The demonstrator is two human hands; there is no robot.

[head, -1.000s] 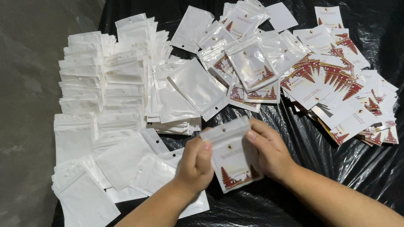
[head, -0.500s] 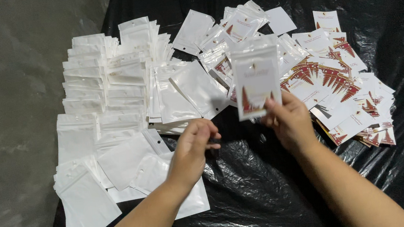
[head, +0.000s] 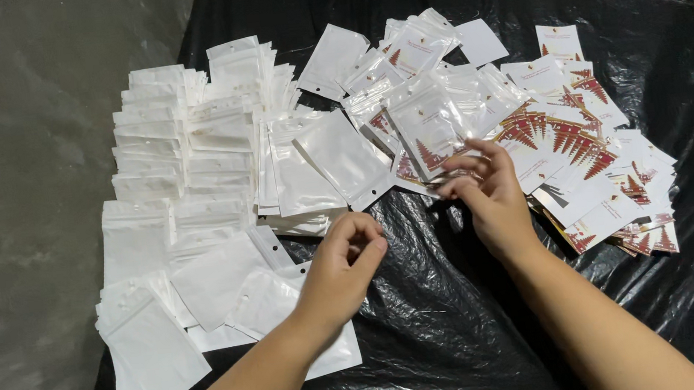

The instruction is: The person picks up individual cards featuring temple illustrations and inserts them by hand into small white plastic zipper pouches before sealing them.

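On top of the middle heap of filled pouches [head: 410,141], a clear pouch [head: 432,122] with a red-printed card inside now lies flat, where half a second ago it was held upright in the air by the right hand; a second ago both hands were pinching it over the bare black plastic sheet [head: 428,315]. That suggests this pouch is finished and has joined the filled ones. The right hand [head: 489,193] hangs just below it, fingers loosely spread and empty, fingertips touching or almost touching the pouch's lower edge. The left hand [head: 341,264] is also empty, half curled, hovering beside the stack of empty white pouches [head: 191,185] to its left. Loose printed cards [head: 593,160] fan out on the right, just past the right hand.
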